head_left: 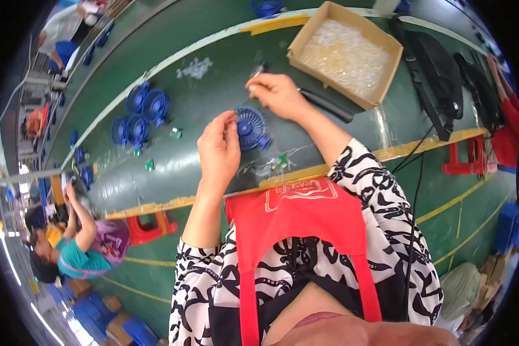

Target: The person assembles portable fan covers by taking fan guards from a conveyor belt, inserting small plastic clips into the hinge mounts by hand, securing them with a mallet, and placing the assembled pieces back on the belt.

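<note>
A round blue fan housing (251,128) with radial ribs lies on the dark table in front of me. My left hand (220,144) is at its left rim, thumb and fingers closed on the edge. Beyond and to the right of the fan, my right hand (279,97) hovers with thumb and forefinger pinched together; whatever is between them is too small to make out. Just past those fingertips is a small dark and metallic object (259,70). Near the table's front edge, a small green circuit board (281,161) rests among thin wires, below the fan.
Several blue fan housings (138,118) stand to the left, near small green boards (176,132). Small clear pieces (196,68) lie farther back. A cardboard box (380,95) of clear plastic parts, a long black object (327,106) and a black bag (438,69) occupy the right. A co-worker (89,242) sits left.
</note>
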`<action>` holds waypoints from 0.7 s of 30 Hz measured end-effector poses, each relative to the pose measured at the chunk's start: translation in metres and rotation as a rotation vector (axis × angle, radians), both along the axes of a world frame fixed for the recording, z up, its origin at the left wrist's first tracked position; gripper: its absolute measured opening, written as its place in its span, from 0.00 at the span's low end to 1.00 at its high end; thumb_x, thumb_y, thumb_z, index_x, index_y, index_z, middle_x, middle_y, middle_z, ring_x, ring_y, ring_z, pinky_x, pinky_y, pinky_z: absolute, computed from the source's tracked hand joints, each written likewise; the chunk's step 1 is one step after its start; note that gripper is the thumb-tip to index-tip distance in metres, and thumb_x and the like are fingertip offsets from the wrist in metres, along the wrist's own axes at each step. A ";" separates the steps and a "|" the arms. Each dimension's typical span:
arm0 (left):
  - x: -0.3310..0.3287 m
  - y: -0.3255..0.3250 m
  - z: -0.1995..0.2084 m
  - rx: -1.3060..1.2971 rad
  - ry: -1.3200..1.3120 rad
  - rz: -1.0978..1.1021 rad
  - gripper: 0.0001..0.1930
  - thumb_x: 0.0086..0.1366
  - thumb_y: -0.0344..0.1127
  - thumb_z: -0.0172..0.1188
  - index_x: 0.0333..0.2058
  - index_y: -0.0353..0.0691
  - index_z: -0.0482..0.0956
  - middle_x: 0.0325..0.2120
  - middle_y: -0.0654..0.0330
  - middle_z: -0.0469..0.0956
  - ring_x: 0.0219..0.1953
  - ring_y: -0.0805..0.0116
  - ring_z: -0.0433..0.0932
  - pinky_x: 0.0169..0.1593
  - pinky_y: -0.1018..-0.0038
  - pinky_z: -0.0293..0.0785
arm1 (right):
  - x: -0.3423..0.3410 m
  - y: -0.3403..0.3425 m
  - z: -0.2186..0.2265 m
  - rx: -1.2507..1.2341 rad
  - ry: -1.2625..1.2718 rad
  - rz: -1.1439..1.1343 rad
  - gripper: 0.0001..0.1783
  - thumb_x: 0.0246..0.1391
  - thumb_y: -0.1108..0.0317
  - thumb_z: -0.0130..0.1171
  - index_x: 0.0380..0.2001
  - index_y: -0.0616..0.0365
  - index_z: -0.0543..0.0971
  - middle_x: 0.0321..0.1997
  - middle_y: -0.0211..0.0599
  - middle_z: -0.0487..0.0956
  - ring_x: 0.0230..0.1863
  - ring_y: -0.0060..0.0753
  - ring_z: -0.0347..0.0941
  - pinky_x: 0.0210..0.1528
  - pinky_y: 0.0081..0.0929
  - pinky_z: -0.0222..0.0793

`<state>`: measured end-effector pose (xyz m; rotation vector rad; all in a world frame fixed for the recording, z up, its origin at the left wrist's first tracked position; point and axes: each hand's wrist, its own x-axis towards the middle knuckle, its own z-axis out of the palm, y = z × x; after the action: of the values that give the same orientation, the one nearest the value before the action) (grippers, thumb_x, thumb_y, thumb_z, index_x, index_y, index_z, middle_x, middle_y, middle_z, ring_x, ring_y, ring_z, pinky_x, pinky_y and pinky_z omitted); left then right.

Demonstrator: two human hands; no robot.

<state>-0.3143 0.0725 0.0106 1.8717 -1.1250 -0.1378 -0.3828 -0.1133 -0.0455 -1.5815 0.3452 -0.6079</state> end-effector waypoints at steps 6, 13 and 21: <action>-0.021 0.051 -0.018 0.073 -0.257 -0.022 0.18 0.55 0.17 0.58 0.46 0.33 0.76 0.52 0.47 0.73 0.48 0.54 0.77 0.42 0.70 0.79 | 0.002 0.009 -0.003 0.136 0.053 0.070 0.10 0.61 0.70 0.56 0.41 0.64 0.80 0.29 0.29 0.79 0.22 0.12 0.65 0.24 0.14 0.62; -0.046 0.031 -0.041 -0.008 -0.083 -0.084 0.26 0.52 0.19 0.66 0.52 0.32 0.70 0.53 0.45 0.69 0.37 0.60 0.80 0.38 0.72 0.81 | -0.043 0.028 0.023 0.189 0.305 0.072 0.11 0.60 0.69 0.56 0.40 0.65 0.79 0.30 0.30 0.79 0.22 0.12 0.64 0.22 0.12 0.58; -0.032 0.012 -0.041 -0.029 -0.073 -0.005 0.25 0.51 0.20 0.68 0.49 0.32 0.73 0.47 0.48 0.73 0.31 0.63 0.80 0.34 0.73 0.80 | -0.075 0.069 0.029 -0.466 0.435 -0.030 0.10 0.49 0.69 0.64 0.31 0.64 0.78 0.21 0.45 0.79 0.22 0.39 0.78 0.26 0.32 0.70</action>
<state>-0.3467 0.0846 -0.0305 1.8607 -1.1753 -0.0566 -0.4579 -0.0439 -0.0169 -2.1662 0.5812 -0.3748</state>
